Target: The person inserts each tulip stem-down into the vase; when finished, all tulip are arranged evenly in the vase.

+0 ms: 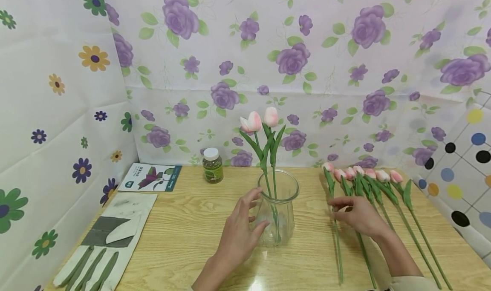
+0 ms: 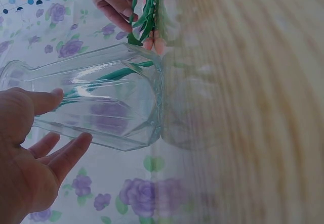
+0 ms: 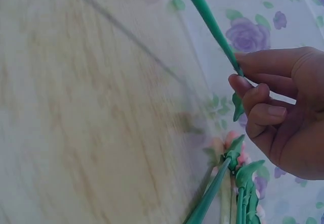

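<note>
A clear ribbed glass vase [image 1: 285,223] stands upright on the wooden table, with two pale pink tulips [image 1: 271,117] leaning in it. My left hand [image 1: 239,231] is at the vase's left side, fingers spread and gently bent around it; in the left wrist view the thumb overlaps the glass. To the right, my right hand [image 1: 358,216] pinches the green stem of another tulip [image 3: 210,19] between thumb and fingertips. That tulip's pink head [image 1: 327,167] points toward the back wall. Several more tulips [image 1: 418,231] lie side by side just right of it, heads away from me.
Behind the vase, a small jar [image 1: 213,167] with a white lid stands near the back edge. A printed card [image 1: 149,177] lies at the back left. In front of it is a pale sheet [image 1: 140,214] bearing a grey patch and green strips. Flowered cloth [image 1: 215,61] covers the walls.
</note>
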### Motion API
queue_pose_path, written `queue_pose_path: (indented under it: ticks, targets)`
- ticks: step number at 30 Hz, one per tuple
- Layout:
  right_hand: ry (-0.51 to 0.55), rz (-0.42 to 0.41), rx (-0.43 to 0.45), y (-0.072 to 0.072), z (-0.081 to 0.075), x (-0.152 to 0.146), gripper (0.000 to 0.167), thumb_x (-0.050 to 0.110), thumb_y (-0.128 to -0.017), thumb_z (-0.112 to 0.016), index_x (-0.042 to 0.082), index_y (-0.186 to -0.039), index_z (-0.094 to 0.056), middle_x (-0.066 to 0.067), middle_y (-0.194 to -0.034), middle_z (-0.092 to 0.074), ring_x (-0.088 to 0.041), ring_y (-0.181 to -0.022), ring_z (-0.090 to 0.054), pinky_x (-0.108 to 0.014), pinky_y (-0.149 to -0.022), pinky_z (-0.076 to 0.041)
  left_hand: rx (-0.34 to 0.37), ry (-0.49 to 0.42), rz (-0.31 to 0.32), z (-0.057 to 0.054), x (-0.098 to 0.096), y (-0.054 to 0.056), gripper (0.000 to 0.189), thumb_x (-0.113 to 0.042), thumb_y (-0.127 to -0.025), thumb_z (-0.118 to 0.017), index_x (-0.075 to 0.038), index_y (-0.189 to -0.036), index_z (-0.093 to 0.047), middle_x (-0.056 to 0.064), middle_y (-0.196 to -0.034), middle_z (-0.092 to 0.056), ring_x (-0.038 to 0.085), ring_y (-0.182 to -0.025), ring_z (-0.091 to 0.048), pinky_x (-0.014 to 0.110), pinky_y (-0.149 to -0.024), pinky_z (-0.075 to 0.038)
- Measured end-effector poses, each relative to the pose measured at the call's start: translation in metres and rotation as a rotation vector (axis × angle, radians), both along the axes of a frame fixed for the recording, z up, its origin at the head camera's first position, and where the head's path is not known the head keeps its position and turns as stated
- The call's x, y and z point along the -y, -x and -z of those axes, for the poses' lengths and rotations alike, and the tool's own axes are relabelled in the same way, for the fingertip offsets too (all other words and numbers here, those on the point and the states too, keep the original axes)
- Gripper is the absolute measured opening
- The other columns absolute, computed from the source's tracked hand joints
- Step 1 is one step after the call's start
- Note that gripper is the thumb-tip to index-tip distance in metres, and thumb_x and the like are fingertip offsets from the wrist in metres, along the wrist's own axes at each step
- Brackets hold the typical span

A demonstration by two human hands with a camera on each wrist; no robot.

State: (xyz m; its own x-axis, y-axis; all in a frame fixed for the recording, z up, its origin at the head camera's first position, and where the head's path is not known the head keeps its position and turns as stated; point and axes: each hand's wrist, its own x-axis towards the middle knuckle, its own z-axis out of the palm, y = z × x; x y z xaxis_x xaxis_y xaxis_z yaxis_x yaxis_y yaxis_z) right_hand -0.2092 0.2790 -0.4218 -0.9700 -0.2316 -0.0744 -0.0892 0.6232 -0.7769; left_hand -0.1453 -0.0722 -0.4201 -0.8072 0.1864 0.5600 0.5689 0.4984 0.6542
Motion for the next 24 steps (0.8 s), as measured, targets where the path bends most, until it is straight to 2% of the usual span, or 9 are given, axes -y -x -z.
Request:
queue_pose_path:
  ticks: [10, 18, 22, 24]
  targets:
    - [0.078, 0.045, -0.042, -0.001, -0.006, 0.005, 0.048, 0.018, -0.099, -0.076, -0.001, -0.141, -0.064, -0.021, -0.124, -0.067, -0.023, -0.087, -0.063, -0.029, -0.062, -0.050, 0.016, 0.005, 0.003, -0.001, 0.000, -0.001, 0.087, 0.001, -0.088, -0.083, -0.022, -0.156, -0.034, 0.016, -0.140, -0.060, 0.039, -0.122, -0.069, 0.039, -0.085, -0.067]
    - [0.092, 0.095, -0.078, -0.004, -0.015, 0.009, 0.052, 0.029, -0.099, -0.076, 0.004, -0.143, -0.064, -0.013, -0.120, -0.066, -0.020, -0.085, -0.065, -0.030, -0.060, -0.048, 0.017, 0.004, 0.004, -0.001, 0.000, -0.001, 0.088, 0.002, -0.088, -0.083, -0.023, -0.156, -0.034, 0.016, -0.139, -0.060, 0.038, -0.122, -0.069, 0.039, -0.086, -0.067]
    - [0.142, 0.121, -0.075, -0.006, -0.023, 0.012, 0.054, 0.032, -0.099, -0.076, 0.006, -0.145, -0.063, -0.010, -0.119, -0.064, -0.014, -0.084, -0.063, -0.034, -0.060, -0.049, 0.011, -0.003, 0.009, -0.001, 0.000, 0.000, 0.088, 0.002, -0.087, -0.083, -0.023, -0.156, -0.034, 0.019, -0.139, -0.061, 0.039, -0.121, -0.070, 0.041, -0.085, -0.067]
    - [0.176, 0.128, -0.070, -0.006, -0.027, 0.014, 0.055, 0.033, -0.099, -0.076, 0.006, -0.145, -0.062, -0.008, -0.117, -0.063, -0.013, -0.078, -0.059, -0.035, -0.058, -0.048, 0.009, -0.006, 0.010, -0.001, 0.000, 0.000, 0.088, 0.002, -0.087, -0.083, -0.022, -0.156, -0.034, 0.020, -0.139, -0.061, 0.039, -0.121, -0.070, 0.041, -0.085, -0.067]
